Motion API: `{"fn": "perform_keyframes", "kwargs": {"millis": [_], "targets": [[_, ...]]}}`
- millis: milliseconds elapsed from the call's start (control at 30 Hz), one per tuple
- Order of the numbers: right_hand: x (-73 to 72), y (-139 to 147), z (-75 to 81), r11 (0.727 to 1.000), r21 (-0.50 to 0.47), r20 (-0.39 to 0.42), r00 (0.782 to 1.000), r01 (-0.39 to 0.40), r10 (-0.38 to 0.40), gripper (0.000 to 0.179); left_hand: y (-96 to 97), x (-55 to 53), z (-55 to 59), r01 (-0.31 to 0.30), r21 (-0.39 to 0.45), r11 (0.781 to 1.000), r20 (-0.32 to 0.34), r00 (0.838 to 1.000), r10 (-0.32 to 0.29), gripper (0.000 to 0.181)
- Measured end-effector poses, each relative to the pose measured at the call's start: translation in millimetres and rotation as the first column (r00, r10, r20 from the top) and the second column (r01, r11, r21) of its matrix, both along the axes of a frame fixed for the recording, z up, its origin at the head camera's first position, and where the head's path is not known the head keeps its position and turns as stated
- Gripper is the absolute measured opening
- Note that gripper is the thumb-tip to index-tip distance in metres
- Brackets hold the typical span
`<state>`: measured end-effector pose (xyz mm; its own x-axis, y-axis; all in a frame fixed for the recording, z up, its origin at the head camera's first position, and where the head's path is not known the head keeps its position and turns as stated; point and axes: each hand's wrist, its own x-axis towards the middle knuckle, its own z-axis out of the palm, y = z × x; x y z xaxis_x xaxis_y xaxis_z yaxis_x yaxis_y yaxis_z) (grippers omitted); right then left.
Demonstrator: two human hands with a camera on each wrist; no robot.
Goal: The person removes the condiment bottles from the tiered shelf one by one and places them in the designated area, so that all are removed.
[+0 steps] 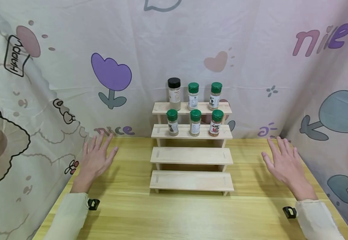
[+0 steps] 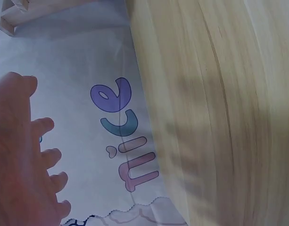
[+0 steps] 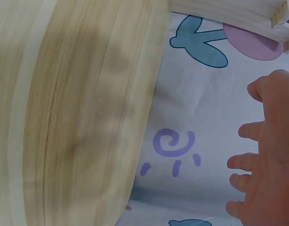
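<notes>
My left hand (image 1: pixel 95 159) is spread over the left side of the table, fingers straight and holding nothing. On the right side my right hand (image 1: pixel 286 163) lies the same way, fingers apart, palm down. Between them stands a wooden step rack (image 1: pixel 192 155) with several tiers. Its top tier carries a taller black-capped jar (image 1: pixel 174 95) and two green-capped spice jars, one in the middle (image 1: pixel 193 96) and one at the right (image 1: pixel 215 96). One tier lower stand a left jar (image 1: pixel 172 123), a middle jar (image 1: pixel 195 124) and a right jar with reddish contents (image 1: pixel 216 124), all green-capped.
The wooden table (image 1: pixel 192 216) runs back to a printed cloth (image 1: pixel 161 43) hanging behind it and along both sides. Both lower tiers of the rack are bare wood. A small black device (image 1: pixel 93 204) sits at the left wrist, another black device (image 1: pixel 289 212) at the right.
</notes>
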<state>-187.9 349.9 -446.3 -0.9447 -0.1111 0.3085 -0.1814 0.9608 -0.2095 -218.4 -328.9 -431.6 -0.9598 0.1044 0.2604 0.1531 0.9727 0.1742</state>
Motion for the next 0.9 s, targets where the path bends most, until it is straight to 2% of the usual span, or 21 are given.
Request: {"fn": "perform_keyframes", "kwargs": {"millis": [333, 533, 700, 900], "targets": [[1.6, 0.7, 1.4, 1.000, 0.002, -0.019, 1.000, 0.000, 0.000, 0.069, 4.6, 3.8, 1.0, 0.004, -0.004, 1.000, 0.002, 1.000, -0.004, 0.069], [5.4, -1.0, 2.9, 1.000, -0.011, -0.019, 1.000, -0.007, 0.007, 0.068, 13.8, 7.0, 2.9, 0.013, 0.014, 1.000, -0.011, 1.000, -0.013, 0.069], [8.6, -9.6, 7.9, 0.999, -0.030, -0.022, 1.000, -0.013, 0.013, 0.069, 26.6, 11.9, 6.2, 0.036, 0.080, 0.996, -0.059, 0.998, -0.031, 0.067], [13.1, -23.6, 13.4, 0.995, -0.092, -0.064, 0.997, -0.043, 0.037, 0.067, 40.4, 19.7, 2.5, 0.091, 0.182, 0.979, -0.129, 0.989, -0.067, 0.063]]}}
